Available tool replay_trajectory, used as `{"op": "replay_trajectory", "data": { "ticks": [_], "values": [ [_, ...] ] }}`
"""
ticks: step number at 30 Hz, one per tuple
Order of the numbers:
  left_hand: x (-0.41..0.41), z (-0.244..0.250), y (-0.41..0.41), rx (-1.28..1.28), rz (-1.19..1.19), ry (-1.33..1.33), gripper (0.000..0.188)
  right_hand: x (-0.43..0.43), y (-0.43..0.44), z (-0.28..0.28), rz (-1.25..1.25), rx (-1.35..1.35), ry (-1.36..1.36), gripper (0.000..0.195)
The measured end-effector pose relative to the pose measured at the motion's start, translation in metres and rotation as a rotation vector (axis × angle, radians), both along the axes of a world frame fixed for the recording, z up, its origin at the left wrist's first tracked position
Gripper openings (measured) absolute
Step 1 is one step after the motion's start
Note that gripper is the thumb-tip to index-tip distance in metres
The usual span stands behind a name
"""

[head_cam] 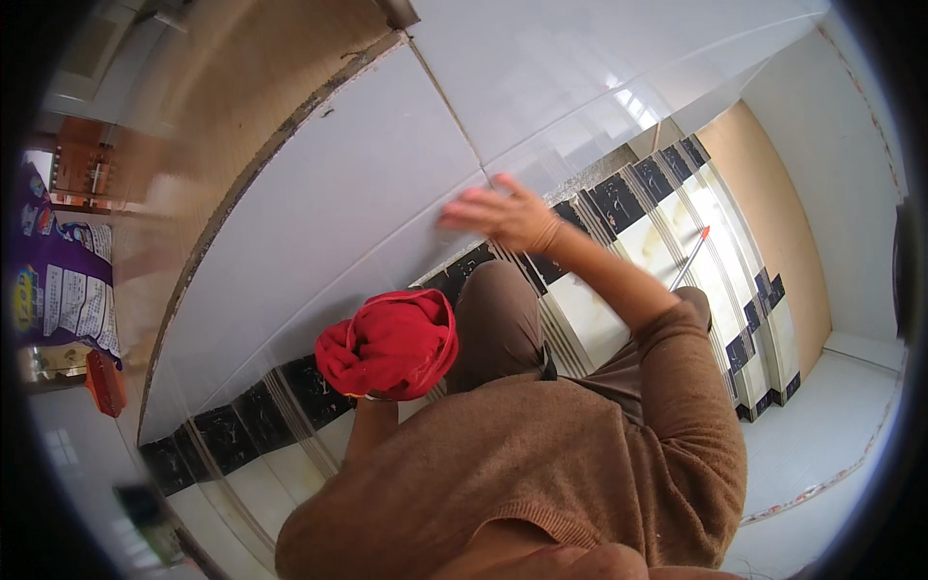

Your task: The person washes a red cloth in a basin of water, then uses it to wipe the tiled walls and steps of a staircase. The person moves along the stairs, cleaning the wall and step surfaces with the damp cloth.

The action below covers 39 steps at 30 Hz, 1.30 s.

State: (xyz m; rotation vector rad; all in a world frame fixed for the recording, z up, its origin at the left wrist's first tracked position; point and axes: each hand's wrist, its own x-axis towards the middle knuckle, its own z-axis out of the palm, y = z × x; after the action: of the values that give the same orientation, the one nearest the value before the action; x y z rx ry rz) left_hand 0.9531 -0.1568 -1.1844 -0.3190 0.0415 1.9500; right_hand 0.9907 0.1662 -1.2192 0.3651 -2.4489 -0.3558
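Note:
A bunched red cloth [395, 341] hangs in front of my body, held up by my left arm. The cloth covers my left hand, and only the wrist [377, 413] with a thin band shows below it. My right hand [511, 217] is raised, slightly blurred, with its fingers apart and nothing in it. It is in front of a white tiled surface [326, 188] with visible joints; I cannot tell whether the fingertips touch it. My bent knee [500, 297] in brown trousers lies between the two hands.
Steps of black and cream marble-look tile [616, 283] run beneath me. A thin red-tipped rod [694, 254] lies on them at right. A purple printed bag [61, 275] and an orange-red object [105, 384] are at far left. The tiled surface has a rough curved edge [239, 181].

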Motion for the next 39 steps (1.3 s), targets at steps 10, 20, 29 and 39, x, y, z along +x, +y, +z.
{"op": "replay_trajectory", "data": {
  "ticks": [10,20,29,39],
  "values": [
    [0.005,0.011,0.014,-0.292,-0.043,0.392,0.054,0.160,0.201,-0.135,-0.924,-0.719,-0.437,0.018],
    [0.005,0.020,0.061,-0.411,-0.175,0.595,0.056,0.104,0.168,-0.140,-0.645,-0.364,-0.448,0.060],
    [0.029,-0.013,0.130,-0.535,-0.265,0.816,0.059,0.151,0.088,-0.063,-0.357,-1.836,-0.623,0.039],
    [0.021,0.020,0.159,-0.365,-0.350,0.701,0.055,0.076,0.121,-0.158,-1.088,-1.645,-0.580,0.067]
  ]
}}
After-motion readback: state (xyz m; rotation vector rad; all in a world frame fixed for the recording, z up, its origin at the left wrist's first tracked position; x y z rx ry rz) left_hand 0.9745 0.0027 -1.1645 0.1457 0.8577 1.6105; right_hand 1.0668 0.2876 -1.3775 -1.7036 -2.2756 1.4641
